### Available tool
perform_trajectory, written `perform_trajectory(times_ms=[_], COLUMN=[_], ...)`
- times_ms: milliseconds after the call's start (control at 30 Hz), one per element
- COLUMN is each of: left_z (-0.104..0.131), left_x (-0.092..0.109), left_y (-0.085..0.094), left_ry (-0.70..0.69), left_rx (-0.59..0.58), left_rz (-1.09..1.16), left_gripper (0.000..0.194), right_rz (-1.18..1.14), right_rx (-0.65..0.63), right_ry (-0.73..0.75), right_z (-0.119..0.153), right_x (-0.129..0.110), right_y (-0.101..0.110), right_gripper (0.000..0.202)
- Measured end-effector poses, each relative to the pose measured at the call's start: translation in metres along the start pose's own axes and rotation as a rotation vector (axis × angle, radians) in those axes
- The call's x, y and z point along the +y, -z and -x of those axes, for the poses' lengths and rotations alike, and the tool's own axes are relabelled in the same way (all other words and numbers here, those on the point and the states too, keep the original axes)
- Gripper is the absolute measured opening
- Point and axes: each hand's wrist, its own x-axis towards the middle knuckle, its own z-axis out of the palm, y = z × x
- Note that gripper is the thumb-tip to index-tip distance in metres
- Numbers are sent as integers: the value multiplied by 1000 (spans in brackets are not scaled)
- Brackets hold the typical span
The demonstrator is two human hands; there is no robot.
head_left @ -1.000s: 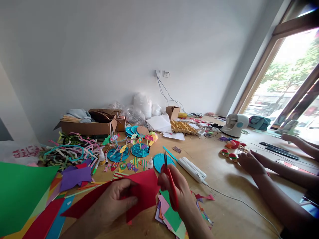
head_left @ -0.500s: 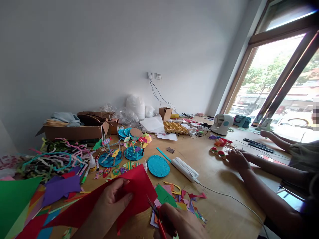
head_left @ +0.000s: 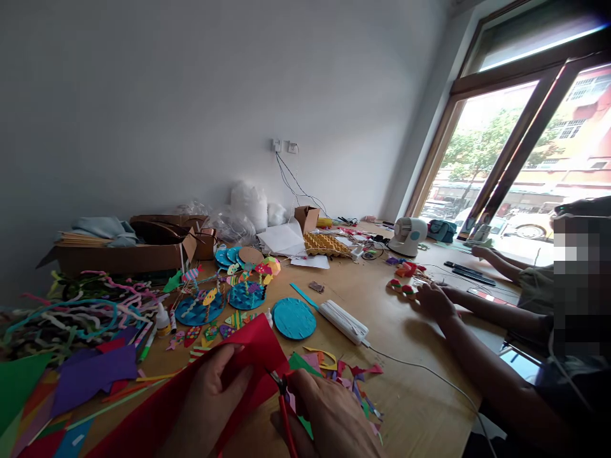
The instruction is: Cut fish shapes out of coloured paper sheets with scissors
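Observation:
A large red sheet (head_left: 258, 343) is pinched between the thumb and fingers of my left hand (head_left: 210, 388), low in the view. My right hand (head_left: 329, 410) is wrapped round red-handled scissors (head_left: 285, 416), whose blades meet the sheet's right part. Just beyond the sheet lies a round blue disc (head_left: 294, 318). Colored paper scraps (head_left: 360, 381) are scattered to the right of the sheet, some partly under my right hand. Decorated blue discs (head_left: 199, 308) with small paper fish stand behind my left hand.
Pipe cleaners (head_left: 95, 312) and a glue bottle (head_left: 163, 320) are at the left, with a cardboard box (head_left: 124, 257) behind. A white power strip (head_left: 344, 322) trails a cable rightward. Another person's hands (head_left: 436, 302) handle small red and green pieces near a white fan (head_left: 408, 236).
The view has turned slightly right. My right hand and the scissors have moved up and left, and the blades now meet the red sheet farther in.

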Motion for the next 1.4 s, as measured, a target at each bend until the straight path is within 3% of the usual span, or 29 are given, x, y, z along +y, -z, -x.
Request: perform_trajectory(times_ms=[100,267,567,867,1000,1167,1300,1400], left_z=[1,8,7,10,12,15,14,13], left_x=[-3,9,15,28,29,29,22,14], left_y=[-2,-6,-3,0,0,-4,-9,-14], left_ry=[11,21,129,240,287,308,297,383], left_rx=[-7,23,-119,-278,-340,-330,-387,-421], left_rz=[-9,38,236,461,480,493,594,709], left_gripper=[32,25,22,34,36,33,34,32], right_rz=[-4,-9,-8,-113,-162,-224,-244,-317], right_rx=[8,47,-48,-84,-139,-195,-207,-223], right_ry=[5,7,-29,-43,-64,-58,-94,-106], right_z=[0,2,2,2,1,0,1,3], right_x=[0,0,8,7,5,9,9,10], right_y=[-1,-2,-4,-2,0,-1,-1,-1], right_gripper=[9,11,12,11,13,19,21,27])
